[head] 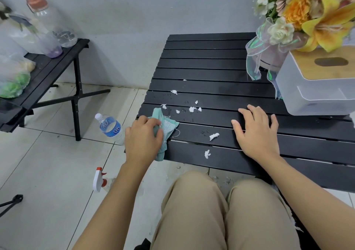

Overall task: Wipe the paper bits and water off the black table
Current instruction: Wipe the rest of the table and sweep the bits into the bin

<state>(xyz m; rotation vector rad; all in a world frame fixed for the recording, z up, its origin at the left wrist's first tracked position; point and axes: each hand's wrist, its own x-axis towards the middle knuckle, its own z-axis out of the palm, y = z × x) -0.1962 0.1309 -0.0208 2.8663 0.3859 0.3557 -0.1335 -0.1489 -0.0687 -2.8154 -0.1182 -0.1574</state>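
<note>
The paper bits [192,109] lie scattered over the near left part of the table [211,63], most of them in a loose cluster on the middle slats, with two larger scraps [213,136] closer to me, near the front edge. Water drops [204,132] sit among them on the same slats. My left hand [143,140] grips the cloth [169,127], fingers curled round its bunched fabric, right at the table's left edge; part of the cloth hangs off that edge and a loose thread trails from it onto the slat. My right hand [257,132] rests flat on the slats to the right of the bits, fingers straight and spread, holding nothing. Between my two hands the slats carry only bits and drops, and the far half of the table is bare black up to the wall. On the right a box [317,88] with a wooden lid stands on the table, just beyond my right fingertips, and the flowers [307,17] with their ribbon stand behind it in the far right corner. My knees [192,211] come close to the front edge. On the floor just left of the table's edge stands a bottle [110,127], and a sprayer [99,178] sits nearer me. Further left a second table [50,71] holds jars and bags.
</note>
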